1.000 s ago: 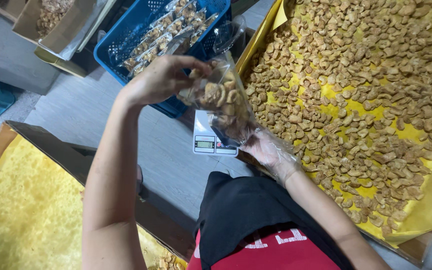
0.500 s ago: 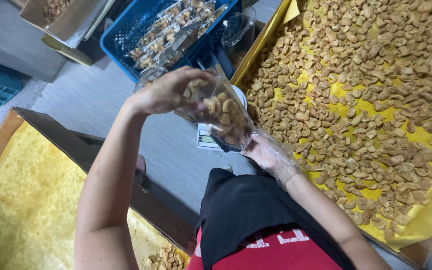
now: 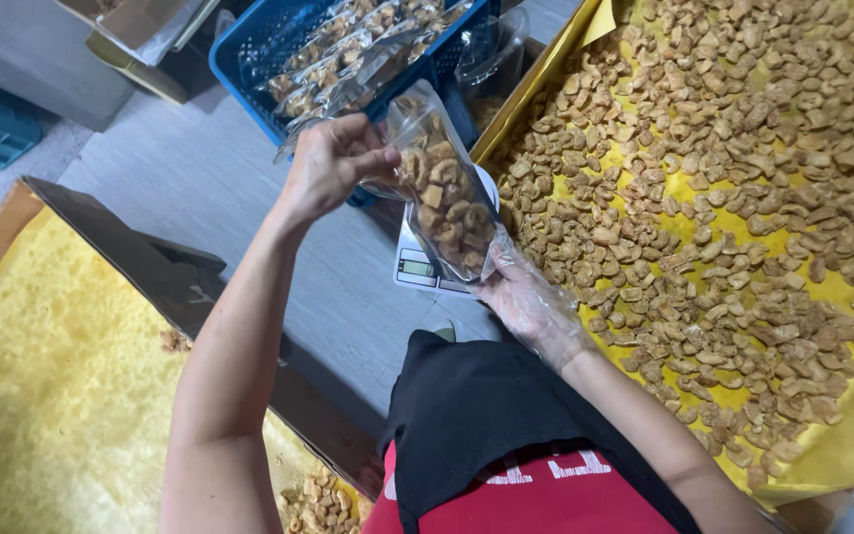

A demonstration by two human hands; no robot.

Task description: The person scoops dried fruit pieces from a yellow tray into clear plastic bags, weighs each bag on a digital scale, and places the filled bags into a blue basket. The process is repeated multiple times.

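Lifted higher since before, the snack bag point(image 3: 444, 193) is pinched by the left hand point(image 3: 333, 163), cupped underneath by the gloved right hand point(image 3: 529, 302), above the scale point(image 3: 425, 269)

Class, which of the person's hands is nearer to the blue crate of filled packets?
Left. The left hand grips the clear bag's top just below the blue crate; the gloved right hand supports the bag's bottom, farther away.

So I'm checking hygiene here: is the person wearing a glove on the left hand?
No: the left hand pinching the top of the clear snack bag is bare, while only the right hand under it has a thin clear glove.
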